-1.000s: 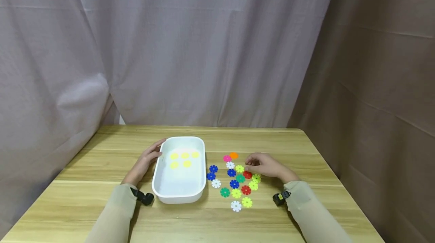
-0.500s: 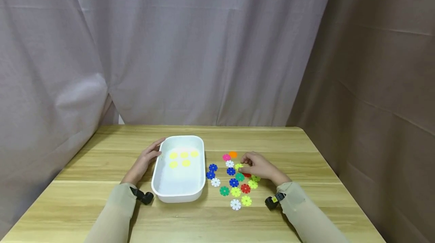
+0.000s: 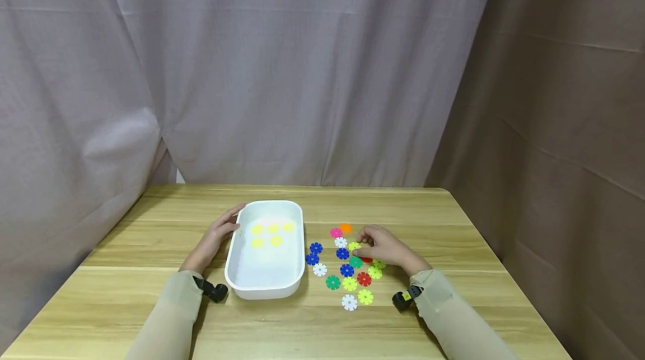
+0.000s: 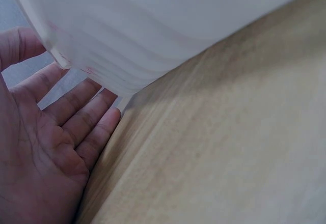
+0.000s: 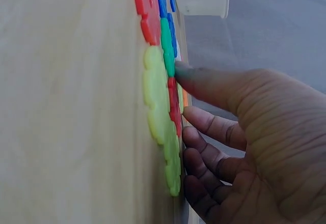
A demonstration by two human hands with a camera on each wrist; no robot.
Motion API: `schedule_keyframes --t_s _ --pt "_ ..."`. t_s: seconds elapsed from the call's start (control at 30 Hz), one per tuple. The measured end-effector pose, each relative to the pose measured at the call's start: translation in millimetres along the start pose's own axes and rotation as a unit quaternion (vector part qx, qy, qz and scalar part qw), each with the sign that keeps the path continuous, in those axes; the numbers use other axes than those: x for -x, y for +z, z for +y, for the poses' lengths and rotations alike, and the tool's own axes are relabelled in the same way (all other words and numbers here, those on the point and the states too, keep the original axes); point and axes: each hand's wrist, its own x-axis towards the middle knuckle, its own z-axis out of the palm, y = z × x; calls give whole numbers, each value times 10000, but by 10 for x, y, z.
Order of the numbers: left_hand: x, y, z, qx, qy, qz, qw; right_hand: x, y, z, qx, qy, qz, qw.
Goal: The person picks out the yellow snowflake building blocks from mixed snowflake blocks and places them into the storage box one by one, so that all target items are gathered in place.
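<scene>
In the head view a white tub point(image 3: 264, 270) holds several pale yellow notched discs point(image 3: 276, 241). My left hand point(image 3: 214, 239) lies at the tub's left side. Its thumb touches the rim and its fingers stretch along the outer wall, as the left wrist view shows. My right hand point(image 3: 385, 248) is over the loose discs. Its thumb and index finger pinch a yellow-green interlocking disc point(image 3: 354, 246) across its edges, low at the table. The other fingers are curled. A red disc point(image 3: 367, 260) is partly hidden under this hand.
Between the tub and the right hand lie several loose discs, among them blue point(image 3: 346, 270), green point(image 3: 333, 283), white point(image 3: 349, 302), pink point(image 3: 336, 233) and orange point(image 3: 345, 228). The wooden table point(image 3: 282, 332) ends at a grey curtain point(image 3: 322, 97).
My right hand has moved left from over the red disc to the yellow-green disc, then stayed there. My left hand and the tub have not moved.
</scene>
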Motion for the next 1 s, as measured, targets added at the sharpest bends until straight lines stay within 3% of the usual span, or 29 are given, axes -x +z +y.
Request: schedule_keyframes --t_s 0.27,0.6,1.0 --pt "6 -1 4 -28 -43 12 10000 -7 14 3 -58 -26 4 10000" --pt "2 -1 2 -36 -28 12 10000 -13 37 6 -54 257 19 9997" --pt "6 -3 2 -64 -50 22 10000 -11 37 -24 -335 184 74 9992"
